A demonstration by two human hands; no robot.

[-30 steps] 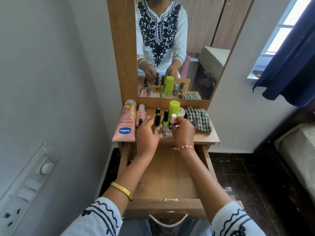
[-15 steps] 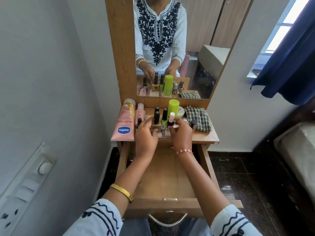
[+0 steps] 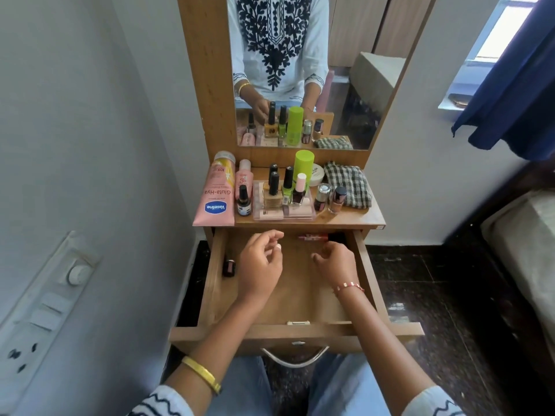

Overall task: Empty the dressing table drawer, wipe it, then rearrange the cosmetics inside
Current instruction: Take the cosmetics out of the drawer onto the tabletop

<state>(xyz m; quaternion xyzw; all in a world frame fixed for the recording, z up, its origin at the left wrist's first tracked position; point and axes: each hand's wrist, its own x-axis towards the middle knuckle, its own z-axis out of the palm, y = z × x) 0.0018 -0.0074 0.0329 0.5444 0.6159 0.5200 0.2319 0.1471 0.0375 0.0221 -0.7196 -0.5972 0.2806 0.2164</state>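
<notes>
Drawer sits pulled out at the middle bottom of the frame. Left hand and right hand hover inside, fingers loosely curled, holding nothing. Nail polish bottles stand on the surface above.

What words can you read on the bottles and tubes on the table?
"Vaseline": blue badge on the big pink tube.
"Gluta-Hya": same tube, upside down from here.
"10X": near that tube's cap.
The small pink bottle, nail polish bottles and white jar have print too small to read.
</notes>
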